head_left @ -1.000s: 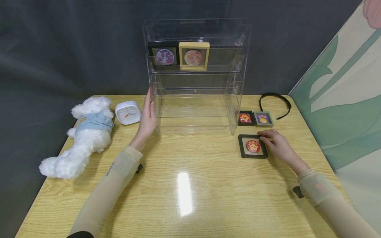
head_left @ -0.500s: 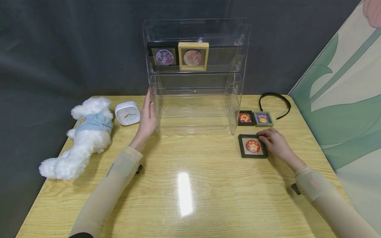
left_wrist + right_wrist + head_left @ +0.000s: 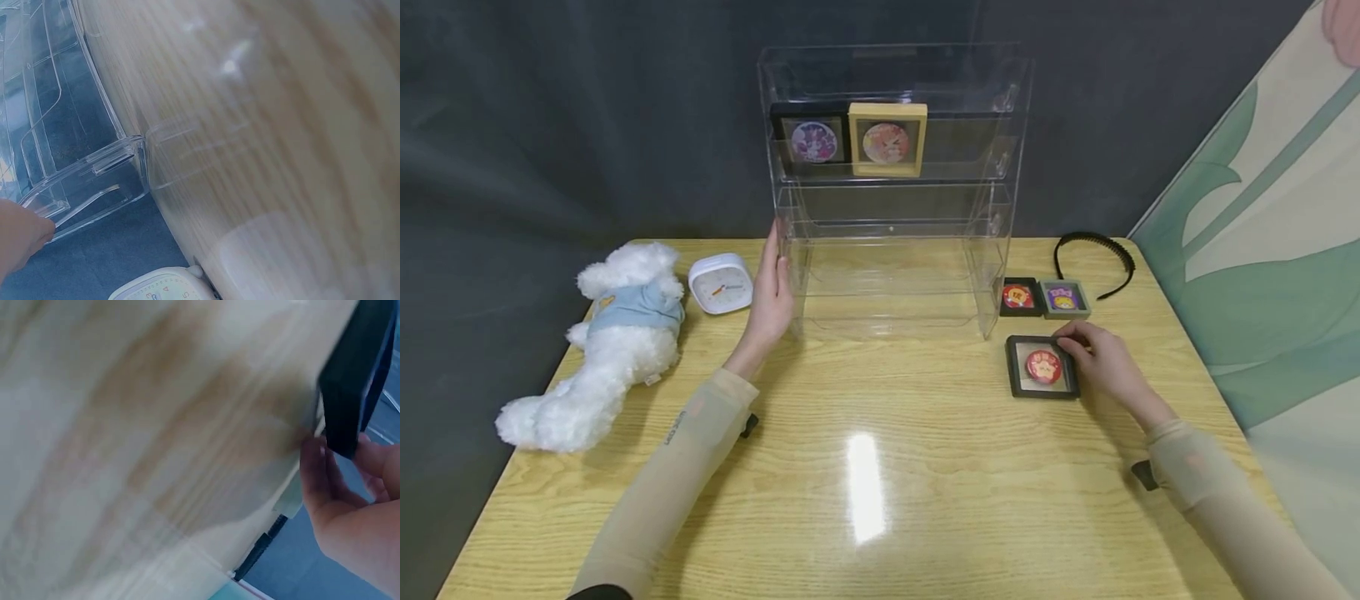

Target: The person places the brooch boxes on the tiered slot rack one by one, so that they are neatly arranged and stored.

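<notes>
My right hand (image 3: 1102, 364) pinches a black square display frame (image 3: 1012, 367) by its right upper corner, thumb on one side and fingers on the other. Inside the frame sits a round red badge (image 3: 1044, 367) with a star figure. In the right wrist view the frame (image 3: 350, 375) shows its dark edge between thumb and fingers. My left hand (image 3: 771, 296) rests against the left side of a clear acrylic tiered stand (image 3: 891, 327), fingers straight along the panel. On an upper tier stand a black frame (image 3: 777, 150) and a yellow frame (image 3: 889, 170), each with a round badge.
Two small frames, one black (image 3: 1021, 312) and one grey-green (image 3: 1066, 314), lie right of the stand. Behind them is a black headband (image 3: 1108, 242). A white clock (image 3: 721, 284) and a white plush toy (image 3: 628, 354) in blue lie left. A dark curtain (image 3: 587, 108) hangs behind.
The black frame in my right hand has shifted slightly right and its lower edge now shows more. My left hand stays against the stand.
</notes>
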